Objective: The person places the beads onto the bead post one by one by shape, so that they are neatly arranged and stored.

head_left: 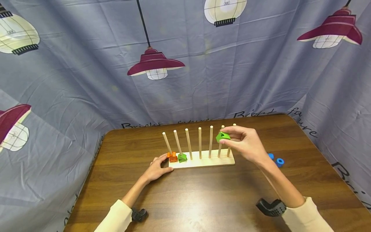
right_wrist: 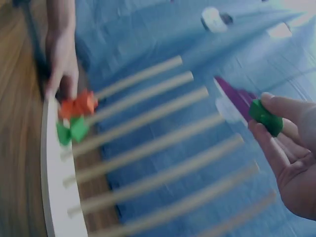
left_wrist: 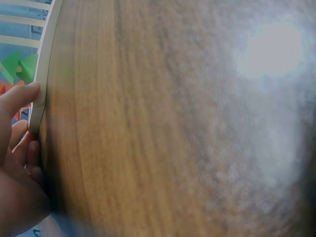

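Table (head_left: 191,187): bears peg board (head_left: 203,163)
Left hand (head_left: 156,169): I grip its end, seemingly steadying it
Right hand (head_left: 245,143): I pinch green block (head_left: 221,138) high, perhaps clearing pegs (head_left: 200,143)

Curtain (head_left: 203,96) reads "Bright future" in black script beyond left hand (head_left: 156,169); same words beyond and rightward of right hand (head_left: 246,143); partial "Bri" farther right.

Upright pegs (head_left: 200,143) blocking sideways passage, free room over foreground tabletop (head_left: 200,190)
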Available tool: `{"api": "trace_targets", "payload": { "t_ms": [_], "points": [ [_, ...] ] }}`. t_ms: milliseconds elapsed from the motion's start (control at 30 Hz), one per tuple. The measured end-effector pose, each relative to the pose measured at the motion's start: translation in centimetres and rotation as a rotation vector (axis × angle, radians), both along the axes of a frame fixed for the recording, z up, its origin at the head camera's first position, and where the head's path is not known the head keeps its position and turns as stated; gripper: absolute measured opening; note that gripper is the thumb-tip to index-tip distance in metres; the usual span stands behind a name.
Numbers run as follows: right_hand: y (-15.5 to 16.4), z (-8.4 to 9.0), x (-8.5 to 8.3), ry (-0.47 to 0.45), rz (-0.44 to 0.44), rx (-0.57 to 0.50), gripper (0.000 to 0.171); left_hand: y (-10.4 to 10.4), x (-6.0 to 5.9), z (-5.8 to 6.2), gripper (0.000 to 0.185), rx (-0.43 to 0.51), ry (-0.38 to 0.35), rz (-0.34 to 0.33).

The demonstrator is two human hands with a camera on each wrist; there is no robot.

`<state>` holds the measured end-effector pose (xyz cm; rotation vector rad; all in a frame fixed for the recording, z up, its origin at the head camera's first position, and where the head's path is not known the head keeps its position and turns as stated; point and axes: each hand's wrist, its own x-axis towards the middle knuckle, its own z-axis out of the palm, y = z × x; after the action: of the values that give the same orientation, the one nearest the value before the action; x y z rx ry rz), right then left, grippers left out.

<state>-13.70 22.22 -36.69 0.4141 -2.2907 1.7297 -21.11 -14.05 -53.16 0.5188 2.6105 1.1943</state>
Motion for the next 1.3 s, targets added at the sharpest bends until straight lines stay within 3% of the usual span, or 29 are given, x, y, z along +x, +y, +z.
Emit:
{"api": "trace_targets", "payload": {
  "t_ms": [200,333,433,633,1033,1300],
  "points": [
    [-4.5,0.6,-1.5,0.088,0.107,-0.102,0.031,-0.1,0.1,-0.2,0.072,0.001,0.013,-0.006],
    [-7.1,0.9,-2.6,0.173,0.138,-0.112,0.032,-0.2,0.1,-0.2,0.071,0.006,0.023,-0.005],
    [-8.9,1.0,-3.3,0.226,0.14,-0.078,0.031,-0.2,0.1,-0.2,0.071,0.003,0.019,-0.006],
    [-11.4,0.6,-4.5,0.296,0.066,0.095,0.03,-0.2,0.0,-0.1,0.07,-0.009,0.025,-0.018],
    [-13.4,-0.4,-5.9,0.102,0.084,0.017,0.028,-0.1,-0.1,0.1,0.068,0.006,0.033,-0.022],
    [-13.7,-1.3,-6.3,0.065,0.04,0.02,0.027,-0.1,-0.1,0.1,0.069,-0.005,0.045,-0.022]
  ]
}}
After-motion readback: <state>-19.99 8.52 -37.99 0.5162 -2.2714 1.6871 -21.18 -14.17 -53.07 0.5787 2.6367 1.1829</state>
